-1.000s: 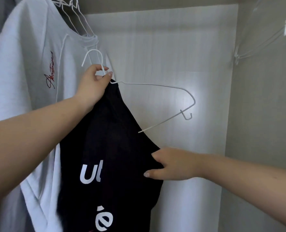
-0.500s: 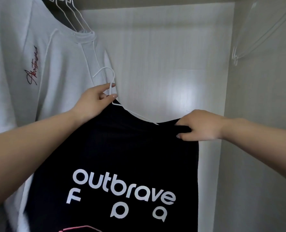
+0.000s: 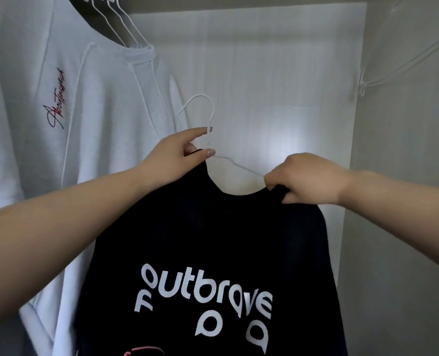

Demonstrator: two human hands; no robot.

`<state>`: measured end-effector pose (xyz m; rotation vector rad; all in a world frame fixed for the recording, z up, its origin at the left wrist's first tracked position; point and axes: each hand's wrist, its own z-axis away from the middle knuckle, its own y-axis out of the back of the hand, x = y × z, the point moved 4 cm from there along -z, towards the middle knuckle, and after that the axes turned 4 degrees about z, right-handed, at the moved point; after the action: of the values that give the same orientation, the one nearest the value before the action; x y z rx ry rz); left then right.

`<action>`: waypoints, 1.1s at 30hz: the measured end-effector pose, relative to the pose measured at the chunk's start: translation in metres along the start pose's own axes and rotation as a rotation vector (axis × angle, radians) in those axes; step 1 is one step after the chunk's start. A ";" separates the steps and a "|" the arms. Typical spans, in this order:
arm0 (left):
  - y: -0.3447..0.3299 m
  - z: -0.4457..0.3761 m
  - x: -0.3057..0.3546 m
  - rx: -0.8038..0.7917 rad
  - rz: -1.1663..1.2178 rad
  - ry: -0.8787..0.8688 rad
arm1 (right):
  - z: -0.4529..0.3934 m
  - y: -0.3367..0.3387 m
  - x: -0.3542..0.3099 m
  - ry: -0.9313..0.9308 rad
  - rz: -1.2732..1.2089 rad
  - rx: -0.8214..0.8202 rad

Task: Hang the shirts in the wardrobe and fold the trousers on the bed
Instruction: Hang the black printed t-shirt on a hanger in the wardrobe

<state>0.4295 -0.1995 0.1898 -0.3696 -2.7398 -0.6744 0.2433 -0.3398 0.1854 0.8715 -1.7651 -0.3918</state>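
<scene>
A black T-shirt (image 3: pixel 213 240) with white lettering hangs on a white wire hanger (image 3: pixel 208 116) that I hold up inside the wardrobe. My left hand (image 3: pixel 177 155) pinches the hanger's neck just under its hook, together with the shirt's left shoulder. At the right side of the collar, my right hand (image 3: pixel 308 178) grips the black cloth over the hanger's arm. The hook is free in the air, below the rail.
A white T-shirt (image 3: pixel 85 111) with red script hangs at the left on white wire hangers (image 3: pixel 118 24). The wardrobe's white back panel (image 3: pixel 277 86) is behind. The right side wall (image 3: pixel 403 201) reflects a hanger. The rail is out of view above.
The right hand pulled the black shirt's right side up and over the hanger's arm, so the shirt now hangs spread with its print facing me. It now grips nearer the collar.
</scene>
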 end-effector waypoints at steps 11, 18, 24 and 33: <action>0.022 0.009 -0.040 -0.031 -0.302 0.194 | 0.035 -0.012 0.029 -0.190 -0.181 -0.164; 0.024 0.008 -0.052 0.080 -0.514 0.372 | 0.032 -0.017 0.029 -0.308 -0.513 -0.098; 0.031 -0.001 -0.063 0.184 -0.367 0.507 | 0.023 -0.013 0.023 -0.570 -1.257 -0.134; 0.011 -0.003 -0.058 0.174 0.224 0.668 | -0.015 0.016 -0.003 -0.576 -1.722 0.165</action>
<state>0.4871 -0.2021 0.1767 -0.3298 -2.0633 -0.3992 0.2515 -0.3246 0.1998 2.4434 -1.0300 -1.7031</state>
